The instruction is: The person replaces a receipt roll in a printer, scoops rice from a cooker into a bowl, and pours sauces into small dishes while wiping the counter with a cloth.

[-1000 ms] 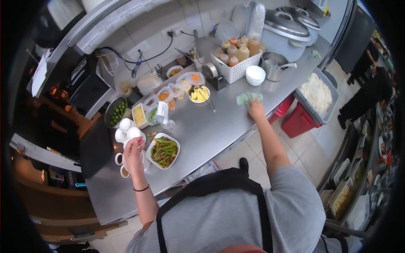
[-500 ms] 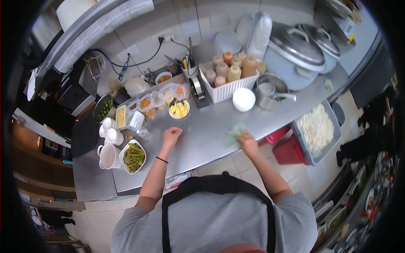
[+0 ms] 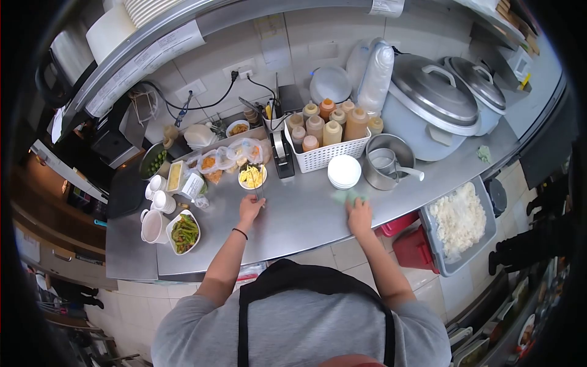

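On the steel counter (image 3: 293, 214), my right hand (image 3: 359, 217) presses down on a pale green cloth (image 3: 351, 197), fingers closed over it. Just beyond the cloth stands a stack of white bowls (image 3: 344, 170). My left hand (image 3: 249, 210) is closed in a pinch close to the near side of a white bowl of yellow food pieces (image 3: 252, 177). Something thin seems to be at its fingertips, too small to name. Left of that hand sits a square white bowl of green vegetables (image 3: 184, 233).
A white basket of sauce bottles (image 3: 330, 150), a tape dispenser (image 3: 282, 154) and a steel pot (image 3: 391, 162) line the back. Large lidded containers (image 3: 435, 92) stand at right. Small cups (image 3: 164, 202) are at left. Below the counter's right edge is a grey bin of white food (image 3: 458, 220).
My right hand has slid the cloth rightward and away from me, close to the stacked bowls. My left hand is nearer the bowl of yellow food. The camera view has tilted up somewhat.
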A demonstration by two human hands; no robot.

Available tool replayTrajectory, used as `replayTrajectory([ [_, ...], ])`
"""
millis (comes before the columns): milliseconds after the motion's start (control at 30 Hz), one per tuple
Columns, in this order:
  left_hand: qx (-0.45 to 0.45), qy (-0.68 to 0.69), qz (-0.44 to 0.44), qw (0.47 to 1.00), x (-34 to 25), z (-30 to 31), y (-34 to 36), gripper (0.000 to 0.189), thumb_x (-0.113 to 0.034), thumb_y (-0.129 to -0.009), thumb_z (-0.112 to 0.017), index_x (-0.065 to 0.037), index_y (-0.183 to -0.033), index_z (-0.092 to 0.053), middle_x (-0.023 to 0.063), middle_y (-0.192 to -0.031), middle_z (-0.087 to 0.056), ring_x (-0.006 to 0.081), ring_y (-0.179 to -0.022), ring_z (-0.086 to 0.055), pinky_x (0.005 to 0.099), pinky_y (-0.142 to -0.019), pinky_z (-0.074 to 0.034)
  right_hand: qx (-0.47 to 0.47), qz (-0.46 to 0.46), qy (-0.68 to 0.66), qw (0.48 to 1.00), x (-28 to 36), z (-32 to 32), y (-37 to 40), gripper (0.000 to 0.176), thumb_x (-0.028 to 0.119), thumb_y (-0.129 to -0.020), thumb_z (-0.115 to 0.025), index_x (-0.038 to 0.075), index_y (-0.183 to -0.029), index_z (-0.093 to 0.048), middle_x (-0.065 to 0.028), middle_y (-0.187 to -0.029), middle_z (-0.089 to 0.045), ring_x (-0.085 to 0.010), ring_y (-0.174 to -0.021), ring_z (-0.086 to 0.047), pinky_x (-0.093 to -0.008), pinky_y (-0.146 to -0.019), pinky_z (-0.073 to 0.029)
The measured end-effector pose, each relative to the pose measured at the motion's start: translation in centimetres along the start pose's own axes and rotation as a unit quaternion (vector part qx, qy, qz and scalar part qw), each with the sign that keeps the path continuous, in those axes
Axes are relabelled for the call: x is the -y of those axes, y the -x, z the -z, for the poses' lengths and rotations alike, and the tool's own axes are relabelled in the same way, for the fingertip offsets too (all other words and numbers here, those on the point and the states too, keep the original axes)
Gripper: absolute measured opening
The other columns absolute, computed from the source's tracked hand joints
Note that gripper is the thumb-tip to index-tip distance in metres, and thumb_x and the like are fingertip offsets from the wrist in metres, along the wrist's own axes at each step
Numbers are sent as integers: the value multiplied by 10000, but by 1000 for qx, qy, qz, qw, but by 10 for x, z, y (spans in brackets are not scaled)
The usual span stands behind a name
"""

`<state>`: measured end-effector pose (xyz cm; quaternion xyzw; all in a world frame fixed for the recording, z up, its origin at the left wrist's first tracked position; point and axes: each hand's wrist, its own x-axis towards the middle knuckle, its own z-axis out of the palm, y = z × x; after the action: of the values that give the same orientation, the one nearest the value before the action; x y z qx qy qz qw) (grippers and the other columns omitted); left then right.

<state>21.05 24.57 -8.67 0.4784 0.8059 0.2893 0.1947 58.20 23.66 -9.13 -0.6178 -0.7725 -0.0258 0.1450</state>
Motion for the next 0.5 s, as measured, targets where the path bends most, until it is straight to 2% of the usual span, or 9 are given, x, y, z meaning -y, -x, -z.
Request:
replayTrajectory([
  [100, 18, 40, 7, 999, 5, -1, -1, 428, -352, -657, -714, -3, -882, -613, 134, -827, -632, 252, -782, -610, 343, -700, -477, 78, 206, -171, 960, 12, 37, 47, 363, -19, -643, -529, 178, -909, -679, -78, -1013, -571, -288, -875, -508, -343, -779, -437],
  [133, 30, 46, 8, 998, 5, 1, -2, 414, -348, -660, -712, -6, -873, -616, 135, -816, -635, 252, -779, -612, 344, -700, -476, 83, 207, -173, 959, 11, 44, 51, 363, -19, -643, -529, 178, -909, -679, -78, -1013, -571, -288, -875, -508, -343, -779, -437],
  [200, 41, 29, 28, 998, -1, 5, -1, 401, -351, -665, -706, -14, -864, -620, 131, -805, -638, 250, -773, -614, 341, -696, -475, 188, 125, -434, 872, 1, 53, 55, 364, -47, -637, -493, 141, -885, -681, -97, -954, -604, -279, -894, -528, -356, -791, -441],
  [267, 51, 13, 53, 997, -7, 7, -2, 388, -354, -670, -700, -21, -855, -624, 127, -795, -640, 248, -767, -616, 339, -693, -474, 94, 46, -323, 941, -21, 54, 38, 412, -86, -639, -462, 145, -899, -682, -133, -973, -604, -296, -936, -528, -345, -825, -430],
  [300, 53, 9, 46, 997, -7, 7, -3, 382, -362, -674, -694, -30, -852, -627, 122, -798, -642, 249, -766, -616, 337, -691, -474, 104, 49, -325, 939, -36, 55, 28, 412, -86, -639, -462, 145, -899, -682, -133, -973, -604, -296, -936, -528, -345, -825, -430],
  [367, 49, 18, 49, 997, -8, 6, -3, 379, -375, -680, -686, -39, -847, -629, 117, -805, -644, 249, -765, -616, 336, -690, -472, 10, 2, -151, 988, -50, 52, 10, 406, -57, -676, -453, 44, -1039, -603, -229, -1107, -538, -409, -1023, -500, -427, -884, -402],
  [400, 43, 30, 60, 997, -7, 6, -3, 382, -380, -682, -683, -39, -846, -629, 117, -809, -644, 249, -766, -615, 336, -692, -470, 25, 13, -156, 987, -43, 46, 5, 406, -57, -676, -453, 44, -1039, -603, -229, -1107, -538, -409, -1023, -500, -427, -884, -402],
  [467, 42, 77, 62, 994, 5, 6, -4, 390, -381, -688, -678, -34, -859, -627, 121, -810, -646, 254, -766, -614, 336, -695, -470, 89, -65, -33, 993, -22, 27, 6, 445, -30, -692, -466, 51, -1121, -555, -260, -1213, -453, -480, -1051, -456, -430, -915, -389],
  [500, 35, 102, 69, 992, 8, 9, -3, 370, -358, -698, -677, -29, -859, -627, 120, -811, -647, 240, -755, -614, 325, -684, -471, 135, -16, -26, 990, -7, 15, 8, 427, 0, -714, -477, 44, -1133, -547, -254, -1268, -402, -512, -1072, -427, -439, -927, -382],
])
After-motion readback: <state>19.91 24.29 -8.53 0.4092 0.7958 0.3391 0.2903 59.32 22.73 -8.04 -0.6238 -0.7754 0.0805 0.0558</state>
